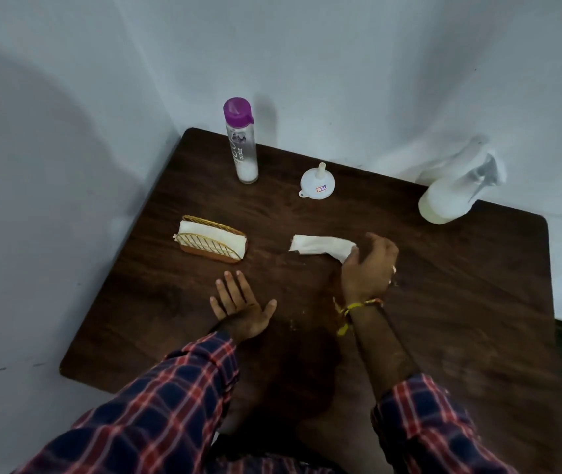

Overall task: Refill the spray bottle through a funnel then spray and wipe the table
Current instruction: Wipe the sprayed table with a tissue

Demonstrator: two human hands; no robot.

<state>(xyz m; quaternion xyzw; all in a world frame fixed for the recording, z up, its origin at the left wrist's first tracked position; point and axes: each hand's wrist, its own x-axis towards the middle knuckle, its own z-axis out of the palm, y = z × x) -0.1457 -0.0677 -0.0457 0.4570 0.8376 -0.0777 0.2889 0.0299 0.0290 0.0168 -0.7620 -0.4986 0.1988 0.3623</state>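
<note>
Left hand (238, 307) lies flat on the brown table (460, 319), palm down, fingers straight and spread, holding nothing. Checked sleeve runs back from its wrist toward the camera.

Right hand (370, 266) sits further out and to the right of the left hand, wrist wearing a yellow thread band (351, 313). Its fingers are curled and pinch the right end of a folded white tissue (320, 246). The rest of the tissue lies on the table, stretching left from the fingertips. Whether the palm touches the table: cannot tell.

Just beyond the left fingertips, slightly left, stands a gold wire napkin holder (211, 242) on a wooden base, with white napkins in it. It is apart from the loose tissue, which lies to its right.

Beyond the right hand's fingertips, further back, a white funnel (317, 183) rests upside down on the table, wide mouth down, spout up, small sticker on its side.

Left of the funnel, near the table's back corner, a tall clear bottle (242, 145) with a purple cap stands upright; a little white content at its bottom.

Far right of the right hand, at the table's back edge by the wall, the spray bottle (450, 196) stands with white liquid in its lower part, trigger head on top. Its outline is blurred. Neither hand touches it.
</note>
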